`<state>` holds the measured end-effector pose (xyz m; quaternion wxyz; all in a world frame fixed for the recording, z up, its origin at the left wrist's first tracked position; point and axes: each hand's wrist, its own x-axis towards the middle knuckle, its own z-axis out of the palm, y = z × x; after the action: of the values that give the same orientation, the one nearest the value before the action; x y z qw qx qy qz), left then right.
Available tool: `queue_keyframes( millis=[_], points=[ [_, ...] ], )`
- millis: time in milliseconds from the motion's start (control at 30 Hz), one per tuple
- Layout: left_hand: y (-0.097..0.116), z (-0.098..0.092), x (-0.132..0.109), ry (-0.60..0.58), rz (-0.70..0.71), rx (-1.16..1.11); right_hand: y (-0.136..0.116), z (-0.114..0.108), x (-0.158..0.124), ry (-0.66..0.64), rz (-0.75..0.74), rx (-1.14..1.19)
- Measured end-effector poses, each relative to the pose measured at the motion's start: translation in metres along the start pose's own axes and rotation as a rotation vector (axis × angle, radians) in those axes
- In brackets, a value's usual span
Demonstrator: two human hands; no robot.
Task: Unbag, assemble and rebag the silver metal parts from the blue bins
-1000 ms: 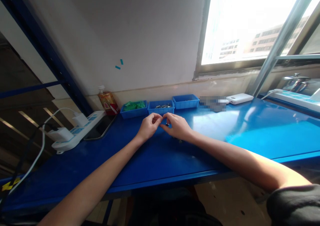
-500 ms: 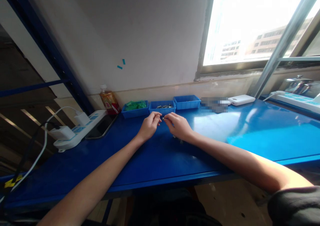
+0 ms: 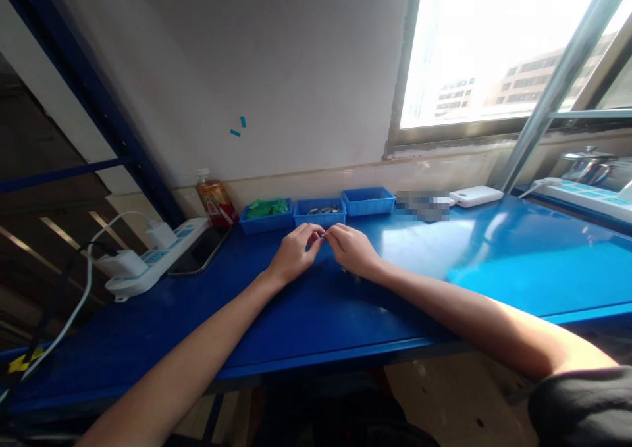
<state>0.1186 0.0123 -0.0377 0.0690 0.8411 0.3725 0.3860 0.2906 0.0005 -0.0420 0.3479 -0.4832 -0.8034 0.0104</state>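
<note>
Both: left hand (image 3: 292, 257), right hand (image 3: 351, 249) | pinching small part (image 3: 322, 236) | over bench (image 3: 296, 315)

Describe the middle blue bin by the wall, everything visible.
The middle blue bin is small, shallow, rectangular, open-topped and plastic-looking, and it sits flat on the blue table near the wall. Small grey metallic-looking parts lie inside. The left hand and right hand pinch a small part just in front, apparently clear of it.
</note>
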Motion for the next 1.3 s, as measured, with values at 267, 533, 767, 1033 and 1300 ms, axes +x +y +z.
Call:
queue_keyframes(
  millis=[267,533,767,1033,1300],
  points=[
    [-0.003,0.003,0.003,-0.004,-0.164,-0.053,0.002,0.002,0.000,0.053,-0.067,0.083],
    [0.006,0.001,0.003,-0.047,-0.165,-0.108,0.004,0.001,0.000,0.042,-0.097,0.076],
    [0.006,0.001,0.001,-0.082,-0.165,-0.142,0.002,0.000,0.000,0.027,-0.047,0.096],
    [0.007,0.000,-0.002,-0.081,-0.058,0.072,0.002,0.001,0.002,0.017,0.016,0.056],
    [0.008,-0.003,-0.001,-0.056,-0.058,0.098,0.008,-0.001,0.002,0.100,-0.101,0.166]
  ],
)
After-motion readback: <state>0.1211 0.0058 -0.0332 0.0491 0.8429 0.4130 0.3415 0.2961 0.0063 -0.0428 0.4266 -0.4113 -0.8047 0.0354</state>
